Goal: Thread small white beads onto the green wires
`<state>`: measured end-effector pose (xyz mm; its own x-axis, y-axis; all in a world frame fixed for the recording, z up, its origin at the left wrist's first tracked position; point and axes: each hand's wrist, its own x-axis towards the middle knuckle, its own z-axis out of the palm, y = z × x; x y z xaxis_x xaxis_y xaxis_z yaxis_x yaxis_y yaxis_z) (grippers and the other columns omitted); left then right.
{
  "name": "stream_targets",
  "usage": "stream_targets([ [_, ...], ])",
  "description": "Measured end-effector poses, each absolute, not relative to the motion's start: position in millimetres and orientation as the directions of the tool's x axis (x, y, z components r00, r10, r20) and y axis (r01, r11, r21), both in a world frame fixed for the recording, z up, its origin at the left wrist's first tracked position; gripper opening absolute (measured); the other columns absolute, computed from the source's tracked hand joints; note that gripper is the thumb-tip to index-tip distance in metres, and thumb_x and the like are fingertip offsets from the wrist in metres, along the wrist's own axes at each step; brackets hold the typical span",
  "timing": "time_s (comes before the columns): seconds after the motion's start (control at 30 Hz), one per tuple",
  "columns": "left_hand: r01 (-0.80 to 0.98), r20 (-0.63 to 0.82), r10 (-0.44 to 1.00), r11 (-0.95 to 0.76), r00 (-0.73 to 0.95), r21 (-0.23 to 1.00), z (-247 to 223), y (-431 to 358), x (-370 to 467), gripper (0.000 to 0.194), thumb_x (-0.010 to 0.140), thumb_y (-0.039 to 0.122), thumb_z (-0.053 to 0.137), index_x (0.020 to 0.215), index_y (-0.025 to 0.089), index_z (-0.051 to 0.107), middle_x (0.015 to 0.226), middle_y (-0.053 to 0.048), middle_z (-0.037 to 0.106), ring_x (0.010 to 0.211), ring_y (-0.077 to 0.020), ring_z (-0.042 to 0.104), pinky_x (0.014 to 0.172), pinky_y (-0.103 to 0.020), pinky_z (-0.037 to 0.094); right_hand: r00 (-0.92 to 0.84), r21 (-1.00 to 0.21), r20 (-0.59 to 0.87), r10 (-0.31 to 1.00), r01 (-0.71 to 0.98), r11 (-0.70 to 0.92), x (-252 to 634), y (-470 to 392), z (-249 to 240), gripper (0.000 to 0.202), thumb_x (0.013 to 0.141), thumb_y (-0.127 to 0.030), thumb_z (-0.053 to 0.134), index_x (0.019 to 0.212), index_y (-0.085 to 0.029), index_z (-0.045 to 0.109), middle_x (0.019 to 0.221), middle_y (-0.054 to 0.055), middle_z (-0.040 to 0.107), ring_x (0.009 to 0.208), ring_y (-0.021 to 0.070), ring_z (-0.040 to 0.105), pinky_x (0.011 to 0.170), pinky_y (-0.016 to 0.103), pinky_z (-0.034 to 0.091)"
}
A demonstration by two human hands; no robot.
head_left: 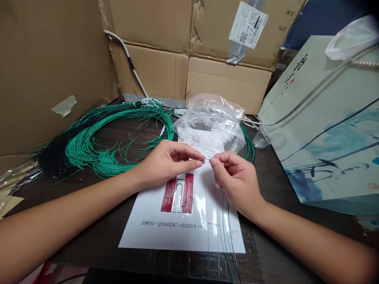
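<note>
pinching at a fine dark wire (207, 159) with thumb and forefinger of the left hand (166, 163), closed at the tips; pinching at the same short span from the other side with thumb and forefinger of the right hand (238, 177), also closed. can't tell, at this size, exactly how much is caught inside either pinch, or whether one strand or two.

just below the right fingers, trailing down over the white sheet (139, 236) and past its near edge: a thin green wire (224, 225) and a thin black wire (230, 228). can't trace either up to the fingertips with certainty. beneath the left fingers, on the sheet: a red-sided print (166, 201). beyond and left of the left fingers, a looped green bundle (85, 146); straight beyond both, a crumpled clear bag (213, 114).

best to pinch close to the tips, near the span between them, for finer control. keep both wrists low and steady, press lightly so as not to kink anything so thin, and mind the trailing lengths for snags or tugs.
</note>
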<state>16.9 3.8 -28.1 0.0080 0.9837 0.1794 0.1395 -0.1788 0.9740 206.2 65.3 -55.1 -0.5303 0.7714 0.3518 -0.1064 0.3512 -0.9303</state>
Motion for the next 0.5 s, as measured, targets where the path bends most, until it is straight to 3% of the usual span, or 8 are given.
stream_targets([
  [0.27,-0.006,0.123,0.992,-0.123,0.019,0.992,-31.2,3.8,19.6,0.007,0.079,0.017,0.080,0.083,0.020,0.076,0.087,0.001,0.078,0.082,-0.0088,0.072,0.076,-0.015,0.058,-0.503,-0.890,0.432,0.749,-0.104,0.443,209.1,60.4,-50.9,0.010,0.090,-0.021,0.066,0.081,-0.015,0.067,0.056,-0.006,0.055,0.046,0.0041,0.046,0.042,0.015,0.036],
  [0.5,0.032,0.095,0.995,-0.096,0.034,0.995,-35.4,5.9,19.4,0.009,0.073,0.017,0.085,0.076,0.023,0.079,0.078,0.002,0.075,0.073,-0.0057,0.068,0.067,-0.011,0.055,-0.452,-0.871,0.458,0.766,-0.054,0.489,210.3,58.0,-48.7,0.010,0.083,-0.021,0.072,0.076,-0.015,0.071,0.056,-0.004,0.057,0.047,0.0035,0.045,0.042,0.012,0.035],
])
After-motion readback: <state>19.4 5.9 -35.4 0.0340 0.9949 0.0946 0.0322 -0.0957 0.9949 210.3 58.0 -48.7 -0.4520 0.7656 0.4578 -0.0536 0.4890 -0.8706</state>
